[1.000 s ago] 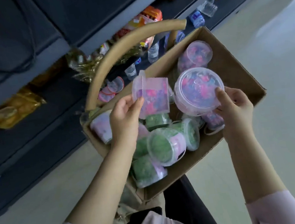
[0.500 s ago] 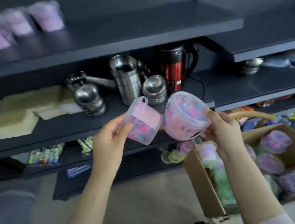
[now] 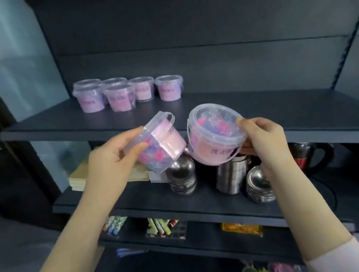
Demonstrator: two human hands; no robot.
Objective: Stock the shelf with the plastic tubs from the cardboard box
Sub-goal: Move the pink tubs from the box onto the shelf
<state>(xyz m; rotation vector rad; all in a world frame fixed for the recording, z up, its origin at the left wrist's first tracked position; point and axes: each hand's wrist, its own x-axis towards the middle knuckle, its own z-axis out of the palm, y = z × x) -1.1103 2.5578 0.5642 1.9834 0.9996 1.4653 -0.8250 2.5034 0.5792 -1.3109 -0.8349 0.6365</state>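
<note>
My left hand (image 3: 111,160) grips a clear plastic tub (image 3: 163,144) with a pink label and pink and purple contents, tilted to the left. My right hand (image 3: 265,141) holds a second such tub (image 3: 215,138) by its rim and base, lid facing me. Both tubs hang in front of the edge of the dark upper shelf (image 3: 250,109). Several matching tubs (image 3: 123,93) stand in a group at the back left of that shelf. The cardboard box is out of sight apart from a sliver of its contents (image 3: 274,271) at the bottom right.
The shelf below carries steel cups and bowls (image 3: 230,172), a black and red jug (image 3: 308,158) and a stack of pale boards (image 3: 79,177). Lower shelves hold small packets (image 3: 165,228). The right part of the upper shelf is bare.
The view has swung up from the box to the shelves. Both hands have lifted their tubs from over the box to the level of the upper shelf's edge.
</note>
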